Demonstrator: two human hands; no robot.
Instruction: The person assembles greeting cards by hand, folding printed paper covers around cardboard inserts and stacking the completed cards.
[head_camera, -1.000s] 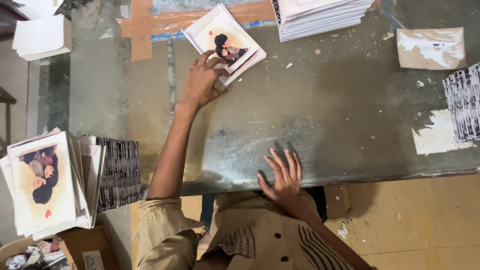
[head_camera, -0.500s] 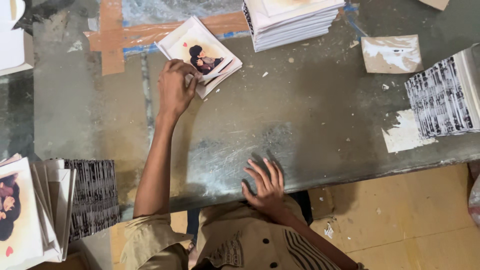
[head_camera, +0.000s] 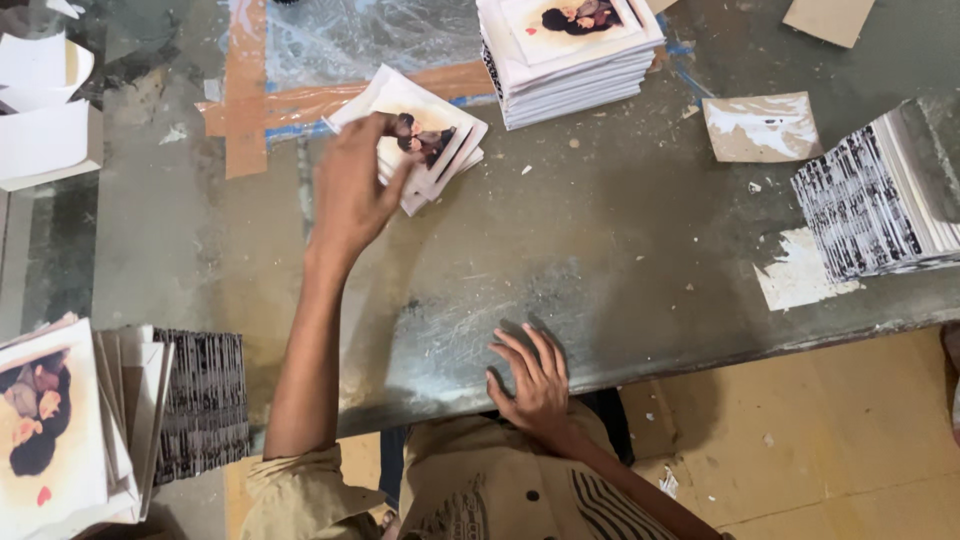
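A small loose pile of white booklets (head_camera: 440, 140) with a picture of two dark-haired figures on the cover lies on the grey table (head_camera: 620, 270). My left hand (head_camera: 350, 195) reaches out to it, with fingers curled over the near-left corner of the top booklet and the thumb beneath. My right hand (head_camera: 535, 385) lies flat at the table's front edge, fingers spread, holding nothing.
A tall stack of the same booklets (head_camera: 570, 50) stands just behind the small pile. Another stack with black-and-white edges (head_camera: 870, 200) sits at the right, and more booklets (head_camera: 70, 440) lean at lower left. Brown tape (head_camera: 250, 100) and torn paper (head_camera: 760, 125) mark the tabletop.
My left hand has stayed on the small pile and its fingers have curled round the top booklet's corner. The right hand remains flat at the table edge. The view has shifted.
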